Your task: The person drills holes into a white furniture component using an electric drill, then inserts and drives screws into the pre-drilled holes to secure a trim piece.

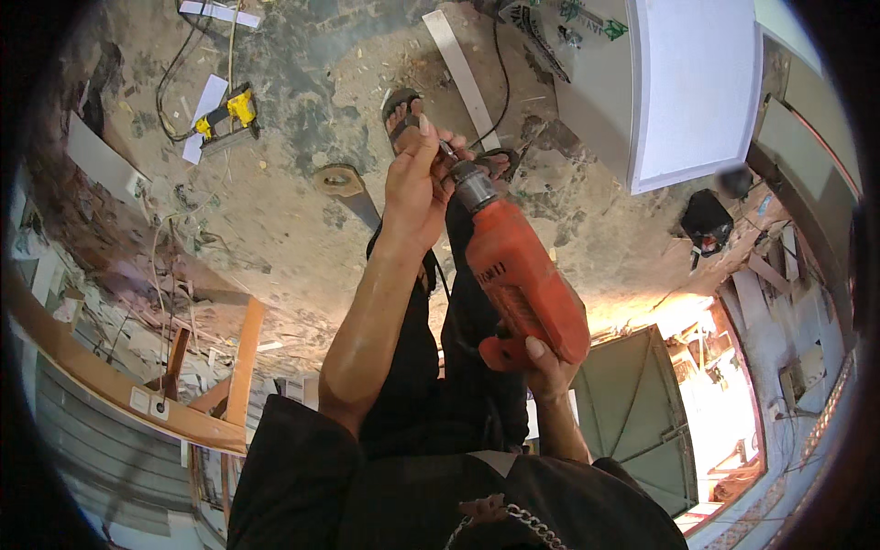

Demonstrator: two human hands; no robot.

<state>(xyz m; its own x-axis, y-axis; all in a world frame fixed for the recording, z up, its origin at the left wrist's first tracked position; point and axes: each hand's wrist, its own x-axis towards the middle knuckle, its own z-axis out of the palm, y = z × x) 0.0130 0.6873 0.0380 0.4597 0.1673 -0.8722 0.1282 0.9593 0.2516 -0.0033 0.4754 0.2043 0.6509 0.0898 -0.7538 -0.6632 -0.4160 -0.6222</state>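
An orange power drill [522, 275] with a dark metal chuck [475, 186] is held in front of my legs, its nose pointing away and slightly left. My right hand [548, 368] is closed around its handle at the rear, partly hidden by the drill body. At the chuck's front end, my left hand [417, 188] pinches the short metal drill bit [446, 149] between thumb and fingers. Some of the left fingers are hidden behind the thumb and the chuck. A dark cord [444, 280] hangs beside my legs.
On the dirty floor lie a handsaw [344, 186] by my left foot, a yellow-black nail gun [227, 114] with a hose, and a long pale strip [461, 78]. A large white panel [697, 92] stands far right. A black bag-like object [706, 223] sits below it.
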